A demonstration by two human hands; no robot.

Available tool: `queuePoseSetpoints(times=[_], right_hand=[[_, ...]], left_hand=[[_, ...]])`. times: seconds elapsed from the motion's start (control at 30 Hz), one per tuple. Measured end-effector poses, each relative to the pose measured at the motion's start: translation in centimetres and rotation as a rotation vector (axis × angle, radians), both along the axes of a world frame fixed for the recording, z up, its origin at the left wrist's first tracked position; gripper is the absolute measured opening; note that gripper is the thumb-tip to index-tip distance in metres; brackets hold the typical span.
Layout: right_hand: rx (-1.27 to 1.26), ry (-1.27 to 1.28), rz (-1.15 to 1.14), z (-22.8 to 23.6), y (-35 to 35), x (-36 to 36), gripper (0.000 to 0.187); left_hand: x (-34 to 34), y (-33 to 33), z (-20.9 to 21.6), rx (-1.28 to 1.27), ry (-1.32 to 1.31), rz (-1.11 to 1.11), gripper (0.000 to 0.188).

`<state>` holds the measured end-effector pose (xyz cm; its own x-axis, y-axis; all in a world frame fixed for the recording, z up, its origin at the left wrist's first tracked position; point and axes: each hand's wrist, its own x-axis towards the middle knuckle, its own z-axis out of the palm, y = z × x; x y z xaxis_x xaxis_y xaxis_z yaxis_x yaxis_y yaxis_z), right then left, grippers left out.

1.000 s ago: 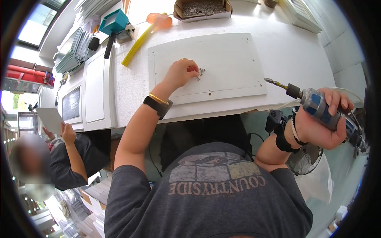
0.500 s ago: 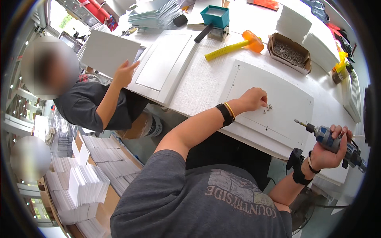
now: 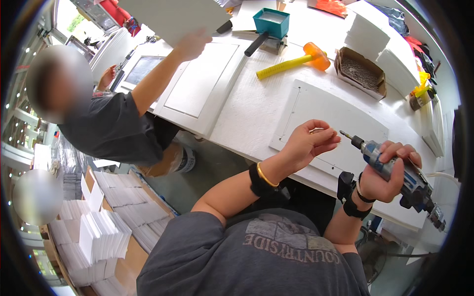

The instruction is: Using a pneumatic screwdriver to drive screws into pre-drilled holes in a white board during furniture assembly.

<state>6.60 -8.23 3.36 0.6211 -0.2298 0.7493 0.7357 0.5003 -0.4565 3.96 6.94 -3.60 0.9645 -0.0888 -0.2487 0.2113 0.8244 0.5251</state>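
A blue-and-black power screwdriver (image 3: 371, 154) rests in my right hand (image 3: 384, 178), with my fingers wrapped around its body. Its driver bit (image 3: 345, 134) points left toward my left hand (image 3: 308, 144). That hand is closed over the white panel (image 3: 353, 114), thumb and fingertips together around what look like small screws, mostly covered by the fingers. A small gap separates bit and fingertips. Several small holes dot the panel, which lies on the white worktable (image 3: 242, 111) in front of me. My left hand hides part of its surface.
Beyond the panel lie a yellow-handled mallet (image 3: 286, 66) with an orange head and a cardboard box (image 3: 360, 74) of small metal pieces. A teal tray (image 3: 270, 23) stands farther back. At left, a co-worker (image 3: 113, 123) holds a grey-white board (image 3: 173, 19) near a framed door (image 3: 202, 79).
My left hand has risen from the small screw pile toward me. My right hand brought the power screwdriver leftward, its bit nearing the left fingertips. The co-worker's board swung up and right.
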Motion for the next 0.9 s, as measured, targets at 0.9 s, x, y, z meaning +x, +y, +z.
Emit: queuePoseSetpoints(times=[0.9], right_hand=[[-0.056, -0.028, 0.148, -0.1, 1.1, 0.2, 0.032]], left_hand=[[0.1, -0.1, -0.1, -0.196, 0.024, 0.055, 0.01]])
